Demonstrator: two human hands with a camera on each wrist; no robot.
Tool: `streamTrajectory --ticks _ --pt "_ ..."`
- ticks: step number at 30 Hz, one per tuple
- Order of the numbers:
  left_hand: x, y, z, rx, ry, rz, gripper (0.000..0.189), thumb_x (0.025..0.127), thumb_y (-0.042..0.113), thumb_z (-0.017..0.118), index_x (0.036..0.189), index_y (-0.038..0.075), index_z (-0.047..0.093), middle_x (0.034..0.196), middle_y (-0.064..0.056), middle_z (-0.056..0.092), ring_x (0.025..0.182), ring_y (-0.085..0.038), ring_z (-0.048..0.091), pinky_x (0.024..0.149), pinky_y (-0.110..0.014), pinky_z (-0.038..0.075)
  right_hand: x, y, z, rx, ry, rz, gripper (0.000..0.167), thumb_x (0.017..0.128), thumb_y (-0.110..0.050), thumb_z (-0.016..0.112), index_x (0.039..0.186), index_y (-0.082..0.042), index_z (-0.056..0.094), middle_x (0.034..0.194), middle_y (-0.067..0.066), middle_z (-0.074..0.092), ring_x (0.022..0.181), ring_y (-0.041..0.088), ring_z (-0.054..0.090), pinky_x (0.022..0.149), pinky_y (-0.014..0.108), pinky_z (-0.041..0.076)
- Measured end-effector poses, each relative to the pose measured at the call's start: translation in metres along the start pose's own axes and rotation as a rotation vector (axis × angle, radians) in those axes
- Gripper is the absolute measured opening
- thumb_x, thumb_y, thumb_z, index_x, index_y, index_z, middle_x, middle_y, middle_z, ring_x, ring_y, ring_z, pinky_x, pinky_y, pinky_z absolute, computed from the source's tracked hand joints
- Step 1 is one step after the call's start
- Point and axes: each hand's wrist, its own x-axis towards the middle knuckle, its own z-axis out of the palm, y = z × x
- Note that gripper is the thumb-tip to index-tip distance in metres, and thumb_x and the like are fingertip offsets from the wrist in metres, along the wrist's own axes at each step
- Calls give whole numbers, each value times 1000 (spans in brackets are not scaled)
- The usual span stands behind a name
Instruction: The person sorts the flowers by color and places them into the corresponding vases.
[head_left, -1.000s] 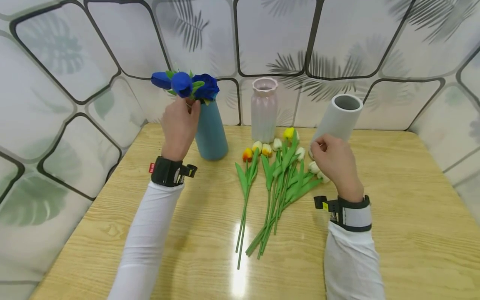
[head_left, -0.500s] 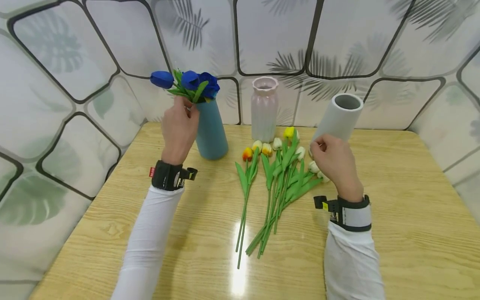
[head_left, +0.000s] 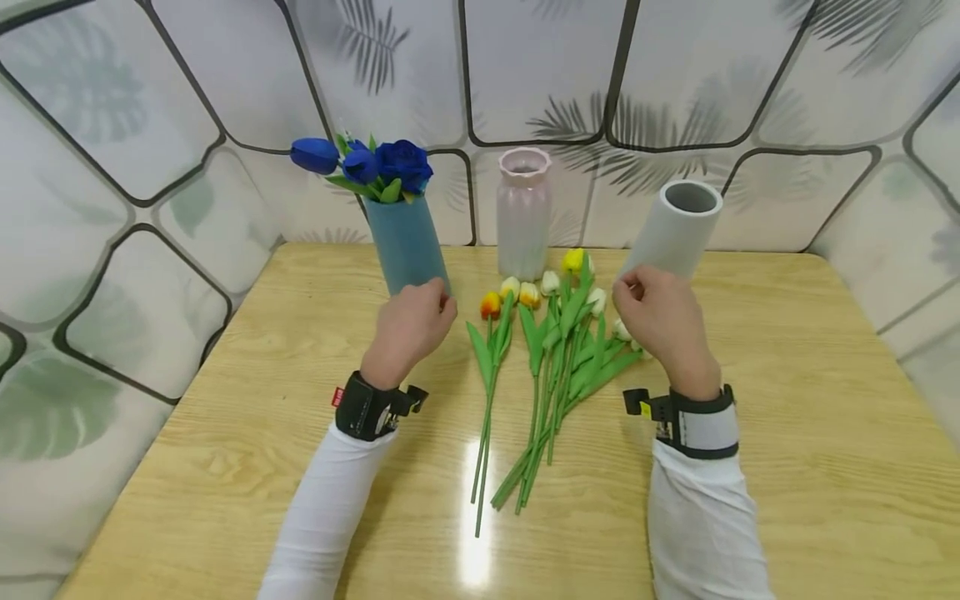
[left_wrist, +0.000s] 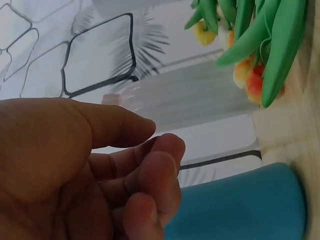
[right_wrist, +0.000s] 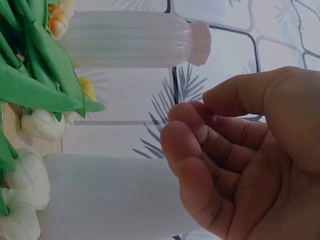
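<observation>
My left hand (head_left: 411, 329) is in front of the blue vase (head_left: 408, 246), fingers loosely bent. Nothing is between its thumb and fingertips in the left wrist view. Blue artificial flowers (head_left: 403, 165), tulips and a rose among them, stand in that vase and lean left. My right hand (head_left: 666, 327) hovers before the white vase (head_left: 675, 229), loosely curled and holding nothing, as the right wrist view shows. Between the hands lie artificial tulips (head_left: 558, 358) with yellow, white and orange heads, their stems toward me.
A pale pink ribbed vase (head_left: 523, 221) with a scalloped rim stands at the back, between the other two. The wooden table (head_left: 247, 467) ends against a patterned wall (head_left: 547, 71) behind the vases.
My left hand has left the blue flowers and come down and right, toward the tulips. The blue flowers stay in the vase. My right hand stays nearly still; the head view shifts slightly.
</observation>
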Motion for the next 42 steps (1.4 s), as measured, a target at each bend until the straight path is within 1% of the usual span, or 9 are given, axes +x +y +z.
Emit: streamTrajectory --ticks 5,11,15,19,23,29,33,37,42 --pt "-6 4 16 86 -22 60 25 99 14 52 75 9 49 60 -3 42 50 -18 45 44 -30 34 1 -3 4 -6 -8 -13 28 100 -17 48 97 1 70 87 19 68 75 35 63 64 45 47" --pt "-10 19 43 223 -274 92 40 99 25 56 61 15 46 60 0 44 52 -15 43 46 -31 36 0 -3 6 -21 4 -40 27 99 -15 49 96 1 70 84 19 68 71 34 62 63 46 46" --pt "-17 29 54 244 -446 96 47 99 37 59 58 17 45 60 1 46 53 -15 47 50 -33 39 0 -3 8 -22 3 -45 27 99 -16 50 97 1 70 83 19 69 67 32 62 61 45 47" --pt "-22 35 60 245 -536 109 37 96 28 61 62 17 50 63 1 49 57 -15 48 53 -34 40 -1 -4 8 -23 4 -43 27 99 -16 50 98 1 70 83 19 69 66 32 62 61 45 47" --pt "-23 36 62 242 -557 101 22 94 16 58 73 14 55 70 -1 54 62 -17 50 55 -35 41 -1 -4 9 -34 6 -57 27 99 -15 50 98 1 71 83 19 69 66 32 62 61 46 48" --pt "-22 35 59 214 -550 85 16 93 14 58 77 12 57 73 -3 56 63 -18 52 54 -34 43 0 -6 9 -46 0 -66 27 99 -15 49 99 1 71 83 19 69 63 31 61 59 44 47" --pt "-23 31 50 89 -546 89 16 92 6 58 77 10 56 67 -2 48 57 -15 46 52 -29 38 1 -7 11 -51 -3 -79 27 99 -15 49 99 1 71 81 18 69 60 29 59 59 42 45" --pt "-23 29 36 -76 -572 118 28 96 2 54 69 11 52 57 1 41 47 -12 39 50 -25 33 1 -8 13 -54 -8 -106 26 99 -14 49 98 1 71 78 17 68 56 26 56 57 40 43" --pt "-23 31 12 -180 -568 130 38 98 4 50 61 13 48 49 2 44 44 -11 43 51 -22 33 1 -11 15 -40 -22 -112 25 98 -13 49 97 1 71 78 16 68 55 24 55 58 38 42"
